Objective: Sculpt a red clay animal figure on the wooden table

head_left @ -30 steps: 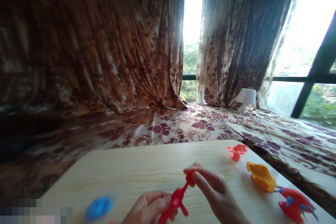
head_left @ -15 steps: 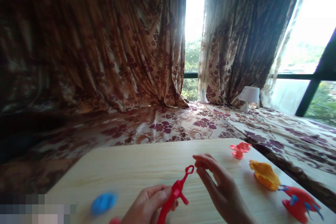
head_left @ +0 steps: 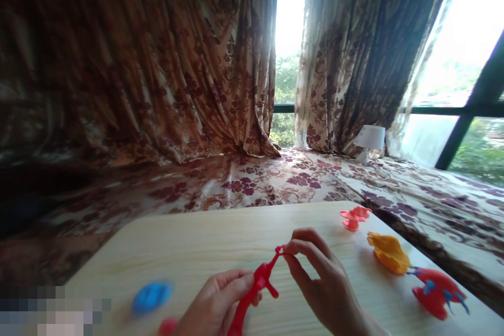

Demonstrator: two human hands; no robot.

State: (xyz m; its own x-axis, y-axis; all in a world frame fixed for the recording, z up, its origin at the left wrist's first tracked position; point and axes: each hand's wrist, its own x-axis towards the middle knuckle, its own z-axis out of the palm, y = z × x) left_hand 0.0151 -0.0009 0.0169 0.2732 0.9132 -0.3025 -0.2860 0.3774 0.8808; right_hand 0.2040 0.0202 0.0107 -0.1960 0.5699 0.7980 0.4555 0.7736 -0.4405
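Note:
A red modelling-clay figure (head_left: 261,276) with a long body, short side limbs and a thin neck ending in a small loop is held above the table. My left hand (head_left: 222,296) grips its body between thumb and fingers. At the loop, my right hand (head_left: 321,268) pinches the clay with thumb and forefinger. To the left lies a flat blue clay piece (head_left: 151,296) with marks on it, somewhat blurred. Beside my left hand a pinkish-red lump (head_left: 168,325) shows in part.
Along the table's right side stand a coral clay model (head_left: 354,217), a yellow clay model (head_left: 389,253) and a red one with blue parts (head_left: 440,291). The pale wooden table (head_left: 189,236) borders a flower-patterned cloth (head_left: 252,184). A white lamp (head_left: 370,137) stands farther back.
My right hand first had its fingers over the figure's tip, then drew away and bared the loop. Now it is back, pinching the loop's edge. My left hand has kept its grip.

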